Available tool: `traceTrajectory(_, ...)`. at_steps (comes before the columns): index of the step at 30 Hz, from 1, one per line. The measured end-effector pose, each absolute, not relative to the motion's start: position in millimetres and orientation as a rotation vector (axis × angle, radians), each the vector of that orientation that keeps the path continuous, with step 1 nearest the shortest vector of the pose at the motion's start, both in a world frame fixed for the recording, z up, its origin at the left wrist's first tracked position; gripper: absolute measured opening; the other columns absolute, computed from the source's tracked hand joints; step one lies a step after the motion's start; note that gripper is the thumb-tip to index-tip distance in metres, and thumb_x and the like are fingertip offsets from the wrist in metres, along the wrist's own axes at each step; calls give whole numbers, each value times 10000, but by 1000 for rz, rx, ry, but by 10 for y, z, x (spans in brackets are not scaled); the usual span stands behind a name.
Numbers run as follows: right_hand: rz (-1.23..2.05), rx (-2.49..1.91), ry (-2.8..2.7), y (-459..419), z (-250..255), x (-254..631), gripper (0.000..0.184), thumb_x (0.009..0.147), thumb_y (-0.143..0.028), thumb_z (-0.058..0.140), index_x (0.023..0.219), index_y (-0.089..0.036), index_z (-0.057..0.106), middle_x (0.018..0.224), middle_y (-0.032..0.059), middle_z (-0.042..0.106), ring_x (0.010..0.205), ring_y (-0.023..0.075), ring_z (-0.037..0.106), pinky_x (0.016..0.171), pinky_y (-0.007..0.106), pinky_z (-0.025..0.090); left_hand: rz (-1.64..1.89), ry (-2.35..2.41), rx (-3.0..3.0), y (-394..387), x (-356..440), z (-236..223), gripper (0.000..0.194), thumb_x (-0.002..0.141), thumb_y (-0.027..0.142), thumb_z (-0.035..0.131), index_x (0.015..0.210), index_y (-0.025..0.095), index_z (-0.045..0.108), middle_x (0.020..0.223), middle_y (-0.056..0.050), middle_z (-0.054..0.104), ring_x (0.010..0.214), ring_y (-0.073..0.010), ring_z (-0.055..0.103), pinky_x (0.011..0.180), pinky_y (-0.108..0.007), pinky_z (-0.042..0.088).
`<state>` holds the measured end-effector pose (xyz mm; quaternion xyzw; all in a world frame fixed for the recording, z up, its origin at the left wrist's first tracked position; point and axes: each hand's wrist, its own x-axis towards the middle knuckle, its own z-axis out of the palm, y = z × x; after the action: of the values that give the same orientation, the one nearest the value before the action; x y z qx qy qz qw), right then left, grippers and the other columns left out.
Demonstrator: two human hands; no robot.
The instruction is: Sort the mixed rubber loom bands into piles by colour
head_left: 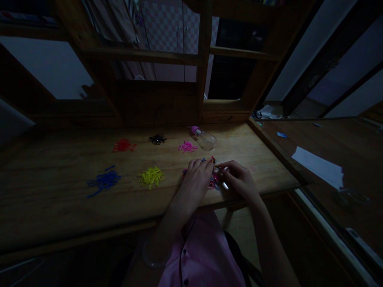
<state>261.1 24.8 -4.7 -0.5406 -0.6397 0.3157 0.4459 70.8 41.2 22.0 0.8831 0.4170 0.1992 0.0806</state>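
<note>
My left hand (197,173) lies over a pile of small mixed-colour loop-like pieces (213,183), its fingers stretched out and covering much of the pile. At the pile's right edge is my right hand (237,177), thumb and forefinger brought together; what they pinch is too small to make out. A bright glint shows beneath the right fingers. Sorted by colour, similar pieces lie to the left: a pink heap (187,147), a yellow heap (151,177), a black heap (157,138), a red heap (124,145) and a blue heap (104,181).
A clear bottle with a pink cap (206,138) lies on its side behind my hands. The wooden desk (60,159) is backed by a shelf frame (158,101). On a lower surface at right are white papers (317,166) and a small blue packet (281,135).
</note>
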Motion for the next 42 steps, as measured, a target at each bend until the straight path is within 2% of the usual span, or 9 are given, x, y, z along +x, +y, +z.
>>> traceTrajectory(6, 729, -1328, -1773, 222, 39, 2556, 178, 858, -255, 647, 1013, -224, 729, 932, 35, 592, 700, 133, 529, 594, 261, 409, 773, 1210, 2425, 406, 616, 227, 132, 959, 173, 481, 1057, 192, 567, 1035, -54, 616, 992, -212, 568, 901, -355, 453)
traceTrajectory(11, 756, -1271, -1848, 216, 46, 2566, 168, 818, -216, 685, 984, -225, 704, 976, 40, 592, 854, 174, 578, 724, 292, 459, 981, 1193, 2204, 403, 528, 207, 288, 981, 147, 432, 1231, 220, 557, 1146, -51, 594, 1077, -181, 581, 959, -318, 457)
traceTrajectory(14, 729, -1279, -1881, 216, 49, 2564, 152, 806, -199, 694, 955, -223, 693, 963, 40, 597, 898, 188, 583, 763, 304, 465, 1086, 1286, 2070, 368, 465, 177, 269, 990, 191, 441, 1193, 223, 614, 1081, -48, 598, 1008, -174, 605, 914, -310, 481)
traceTrajectory(18, 699, -1347, -1891, 214, 56, 2564, 110, 799, -240, 718, 905, -221, 694, 924, 38, 607, 799, 172, 575, 682, 289, 459, 1238, 1352, 1877, 262, 336, 106, 235, 981, 253, 487, 1132, 255, 666, 1033, -31, 595, 947, -155, 621, 852, -276, 504)
traceTrajectory(24, 716, -1359, -1854, 248, -8, 2601, 99, 796, -290, 738, 868, -228, 711, 888, 38, 647, 755, 170, 580, 661, 289, 459, 1234, 1221, 1546, 142, 212, -46, 172, 948, 308, 534, 993, 219, 674, 1026, -32, 612, 789, -135, 669, 739, -262, 559)
traceTrajectory(33, 913, -1388, -1625, 271, -60, 2618, 275, 736, -437, 780, 856, -192, 738, 800, 37, 712, 717, 178, 636, 617, 276, 490, 1213, 1096, 1336, 100, 148, -168, 204, 879, 357, 623, 969, 177, 658, 998, -64, 667, 888, -175, 693, 779, -277, 583)
traceTrajectory(38, 971, -1376, -1572, 249, -17, 2597, 275, 741, -435, 779, 864, -193, 733, 851, 51, 736, 800, 207, 679, 718, 324, 536, 1196, 1078, 1411, 70, 142, -144, 173, 903, 305, 583, 986, 178, 666, 1012, -56, 650, 928, -163, 674, 835, -296, 583)
traceTrajectory(42, 962, -1388, -1510, 245, -11, 2611, 282, 736, -435, 787, 880, -198, 737, 869, 59, 736, 819, 220, 684, 729, 336, 549, 1224, 1074, 1463, 56, 168, -113, 149, 908, 253, 563, 999, 186, 661, 1008, -45, 632, 920, -147, 662, 819, -273, 583)
